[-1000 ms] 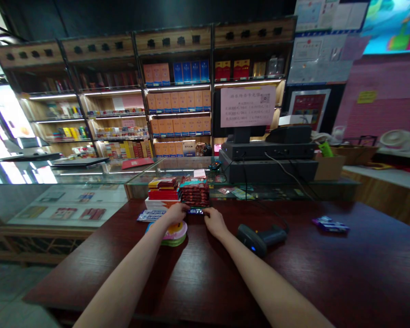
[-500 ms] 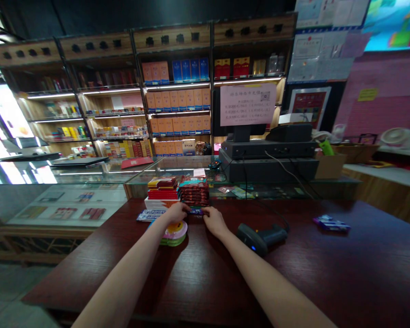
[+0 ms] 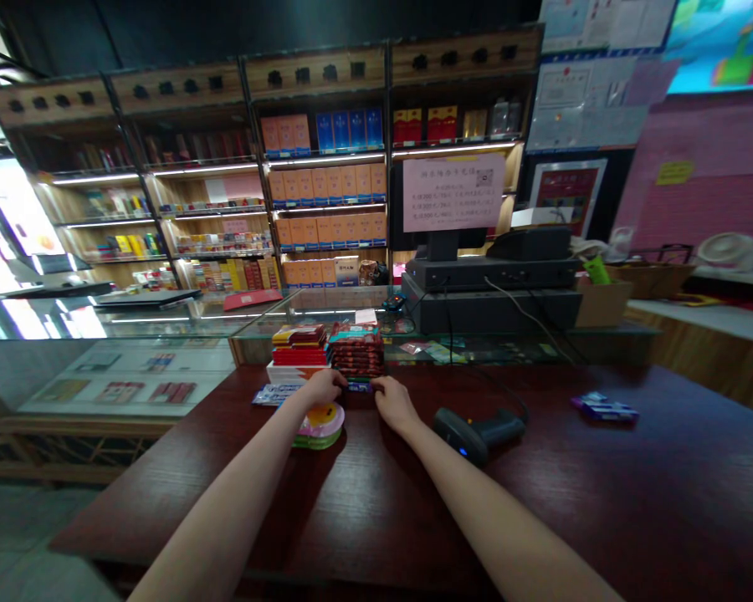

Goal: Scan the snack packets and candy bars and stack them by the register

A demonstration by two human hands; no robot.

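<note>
My left hand (image 3: 324,387) and my right hand (image 3: 394,404) pinch the two ends of a small purple-blue packet (image 3: 360,386) on the table. It lies against the front foot of a stack of dark red snack packets (image 3: 356,351). Left of that stack stands a pile of red and yellow packs (image 3: 299,347). Blue-and-white packets (image 3: 274,395) lie flat beside my left hand. Partly under my left wrist are round pink, yellow and green packs (image 3: 320,428). My fingertips are small in view and partly hidden.
A black barcode scanner (image 3: 480,435) lies right of my right arm, its cable running back. Farther right are purple-blue packets (image 3: 606,408). Behind the dark red-brown table (image 3: 376,518) stand a glass counter (image 3: 508,347), a monitor with a paper notice (image 3: 453,192) and stocked shelves (image 3: 326,209).
The hands and the packet between them stay nearly in place. The whole view shifts very slightly; the piles have not visibly moved on the table.
</note>
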